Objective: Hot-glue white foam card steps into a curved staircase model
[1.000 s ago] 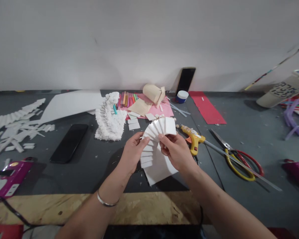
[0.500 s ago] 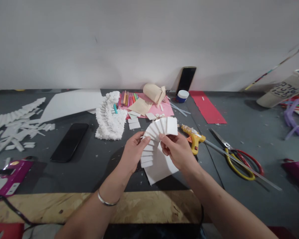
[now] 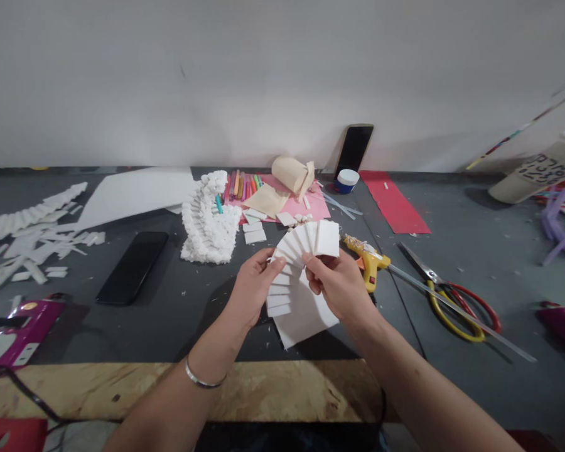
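Note:
Both hands hold a white foam-board spiral staircase (image 3: pixel 295 263) above the dark table, its fanned steps curving up to the right. My left hand (image 3: pixel 251 289) pinches the steps on the left side. My right hand (image 3: pixel 338 282) grips the upper right steps with closed fingers. The model's flat white base sheet (image 3: pixel 306 317) hangs below the hands. A silver bangle (image 3: pixel 202 379) sits on my left wrist.
A yellow glue gun (image 3: pixel 368 262) and red-and-yellow scissors (image 3: pixel 452 295) lie to the right. A rough white foam staircase (image 3: pixel 207 220), a black phone (image 3: pixel 132 267), white offcuts (image 3: pixel 32 242), colored pens (image 3: pixel 242 186) on pink paper and a red sheet (image 3: pixel 393 202) are behind.
The hands and staircase stay almost still; the top step shifts slightly to the right and the view drifts a little.

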Motion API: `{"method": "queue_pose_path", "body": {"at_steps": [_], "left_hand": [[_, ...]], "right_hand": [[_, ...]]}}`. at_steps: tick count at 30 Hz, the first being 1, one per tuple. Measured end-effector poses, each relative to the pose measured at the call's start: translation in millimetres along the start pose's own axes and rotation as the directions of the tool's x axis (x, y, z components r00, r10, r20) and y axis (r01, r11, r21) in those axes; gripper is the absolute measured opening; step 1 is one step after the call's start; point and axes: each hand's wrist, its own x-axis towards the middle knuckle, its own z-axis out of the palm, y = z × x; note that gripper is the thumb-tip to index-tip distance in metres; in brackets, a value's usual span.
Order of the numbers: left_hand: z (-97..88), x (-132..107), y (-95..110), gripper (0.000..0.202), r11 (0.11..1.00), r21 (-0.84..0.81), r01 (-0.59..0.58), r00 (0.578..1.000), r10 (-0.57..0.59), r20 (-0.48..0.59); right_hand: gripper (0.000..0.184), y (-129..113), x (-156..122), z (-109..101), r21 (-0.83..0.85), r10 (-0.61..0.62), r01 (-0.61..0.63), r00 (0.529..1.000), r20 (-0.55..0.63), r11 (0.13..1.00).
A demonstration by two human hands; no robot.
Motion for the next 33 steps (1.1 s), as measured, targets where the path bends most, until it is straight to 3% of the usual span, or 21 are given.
{"method": "queue_pose_path", "body": {"at_steps": [19,33], "left_hand": [[0.1,-0.5,1.4,0.029,1.0,0.007,-0.01,1.0,0.01,-0.006],[-1.8,1.2,-3.1,0.029,1.0,0.011,-0.023,0.999,0.023,-0.022]], "right_hand": [[0.026,1.3,-0.8,-0.8,-0.029,0.002,-0.002,1.0,-0.006,1.0],[0.024,-0.8,-1.5,3.4,0.056,0.028,-0.028,1.0,0.003,0.998]]}}
